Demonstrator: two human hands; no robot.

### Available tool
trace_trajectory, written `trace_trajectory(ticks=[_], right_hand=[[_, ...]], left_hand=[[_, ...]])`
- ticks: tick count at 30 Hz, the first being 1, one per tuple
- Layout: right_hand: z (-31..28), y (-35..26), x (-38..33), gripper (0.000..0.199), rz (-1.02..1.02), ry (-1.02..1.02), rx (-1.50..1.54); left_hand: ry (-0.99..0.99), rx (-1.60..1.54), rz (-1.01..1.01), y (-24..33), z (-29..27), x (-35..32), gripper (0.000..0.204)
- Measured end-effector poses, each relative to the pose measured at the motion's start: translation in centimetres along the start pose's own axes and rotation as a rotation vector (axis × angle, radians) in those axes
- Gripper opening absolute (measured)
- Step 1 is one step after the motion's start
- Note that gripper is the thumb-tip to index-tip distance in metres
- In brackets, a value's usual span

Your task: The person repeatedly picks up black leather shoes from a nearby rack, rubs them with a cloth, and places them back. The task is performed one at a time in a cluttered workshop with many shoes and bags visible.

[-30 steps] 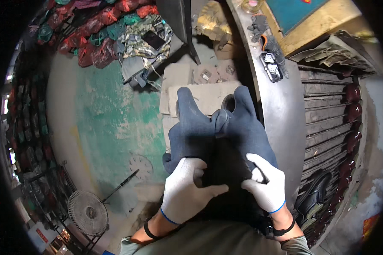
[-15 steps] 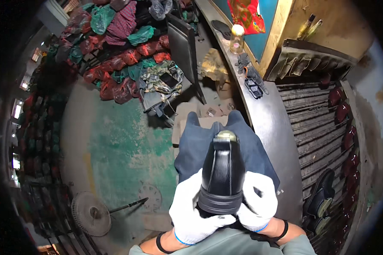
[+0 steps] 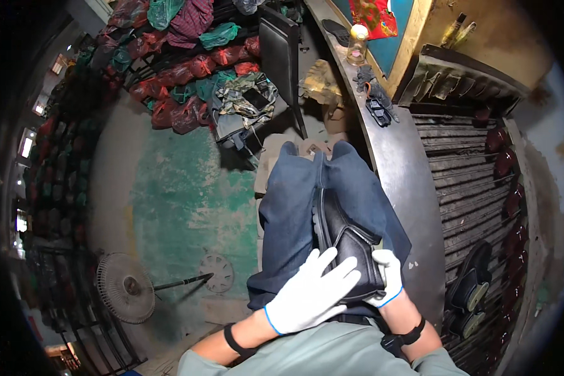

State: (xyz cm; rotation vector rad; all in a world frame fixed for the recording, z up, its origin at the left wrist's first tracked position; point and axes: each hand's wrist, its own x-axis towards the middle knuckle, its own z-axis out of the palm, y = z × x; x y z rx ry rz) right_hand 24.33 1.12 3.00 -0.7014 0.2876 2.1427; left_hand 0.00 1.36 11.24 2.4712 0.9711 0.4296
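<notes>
A black leather ankle boot [image 3: 352, 241] lies on its side over my lap, toe pointing away and sole edge toward the left. Across its side, near the heel, my left hand [image 3: 316, 291] rests in a white glove, fingers stretched and spread flat on the leather. My right hand [image 3: 390, 276], also gloved in white, has its fingers curled round the boot's collar on the right. Part of those fingers is hidden inside or behind the collar.
A metal-topped bench [image 3: 407, 182] runs along my right, carrying a jar [image 3: 357, 45] and a black object [image 3: 378, 113]. Beyond is a slatted rack [image 3: 464, 182] with dark footwear [image 3: 473, 282]. A fan [image 3: 126, 287] stands left; a chair [image 3: 279, 56] and red bags [image 3: 182, 116] lie ahead.
The boot has turned from upright, heel away from me, onto its side with the toe away. My left hand has shifted onto its side, my right hand to its collar.
</notes>
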Motion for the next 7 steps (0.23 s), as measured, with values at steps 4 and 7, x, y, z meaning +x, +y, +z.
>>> trace_trajectory(ticks=[4,7], right_hand=[[1.2,0.5,0.2,0.090,-0.040,-0.043,-0.030],[1.4,-0.1,0.8,0.100,-0.088,-0.125,-0.138]], left_hand=[[0.414,-0.812,-0.365,-1.7,-1.4,-0.2,0.090],[0.714,-1.492,-0.569,-5.6,0.5,1.9,0.097]])
